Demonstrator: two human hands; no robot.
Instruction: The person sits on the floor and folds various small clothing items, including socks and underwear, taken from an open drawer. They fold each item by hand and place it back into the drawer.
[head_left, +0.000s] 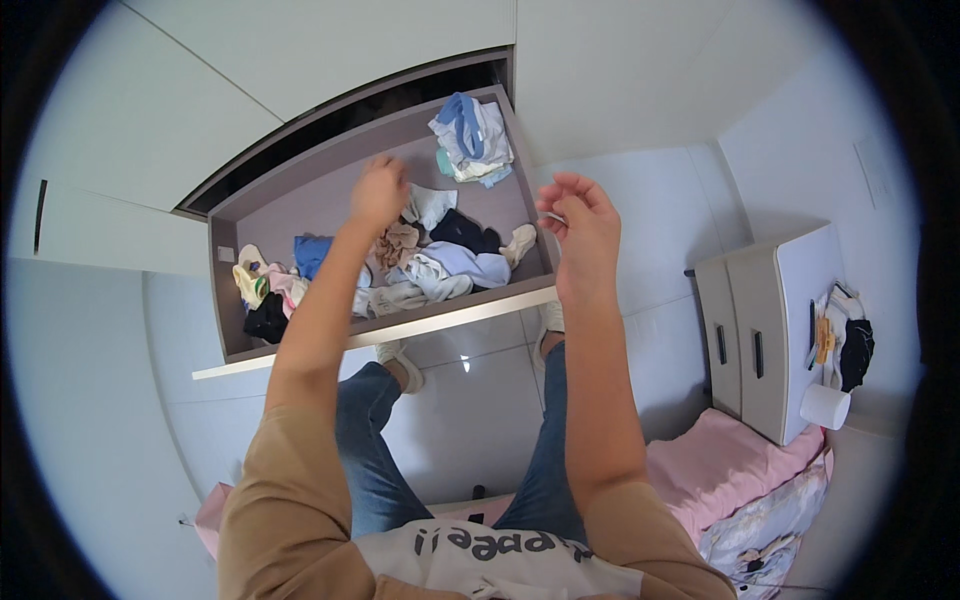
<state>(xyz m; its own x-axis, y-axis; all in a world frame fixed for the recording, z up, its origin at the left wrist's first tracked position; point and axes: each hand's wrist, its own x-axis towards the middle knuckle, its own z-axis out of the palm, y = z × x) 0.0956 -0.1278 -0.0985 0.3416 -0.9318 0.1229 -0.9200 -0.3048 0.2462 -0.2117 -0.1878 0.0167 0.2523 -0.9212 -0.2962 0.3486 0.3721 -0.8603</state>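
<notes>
A pulled-out drawer (300, 187) stands before me with clothes inside. My left hand (380, 193) is over its middle, back upward and a little blurred; whether its fingers hold anything is hidden. Closest to it are a white cloth (431, 205) and a crumpled brown cloth (396, 246). My right hand (585, 217) hovers past the drawer's right side, its fingers loosely bent and apart, with nothing in them. Folded clothes (472, 139) in white and blue are stacked in the far right corner. Along the front lie a black cloth (465, 231), a pale blue garment (469, 262) and a cream sock (519, 245).
Blue cloth (310, 255) and a black garment (267, 319) lie at the drawer's left. White cabinet doors (615, 75) rise behind it. To the right stands a bedside cabinet (750, 337) bearing a white roll (825, 406). Pink bedding (727, 465) is beside me.
</notes>
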